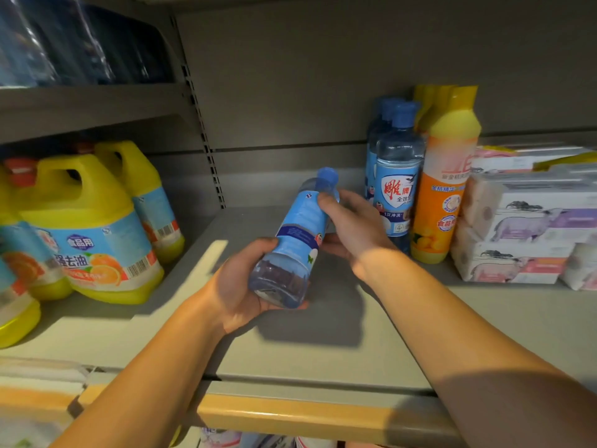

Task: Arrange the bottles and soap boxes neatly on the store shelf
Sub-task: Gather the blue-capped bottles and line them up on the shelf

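Note:
A clear blue bottle (292, 240) with a blue cap and blue label is held tilted above the grey shelf (323, 344), cap pointing away. My left hand (239, 286) cups its base. My right hand (352, 227) grips its upper part near the neck. To the right, similar blue bottles (399, 176) stand upright in a row, with yellow-orange bottles (444, 189) beside them. Stacked soap boxes (523, 237) with a sheep picture sit at the far right.
Large yellow handled detergent jugs (87, 234) fill the left bay, beyond a slotted upright (206, 137). An upper shelf holds dark wrapped goods (80, 43). A tan price rail (307, 415) runs along the shelf's front edge.

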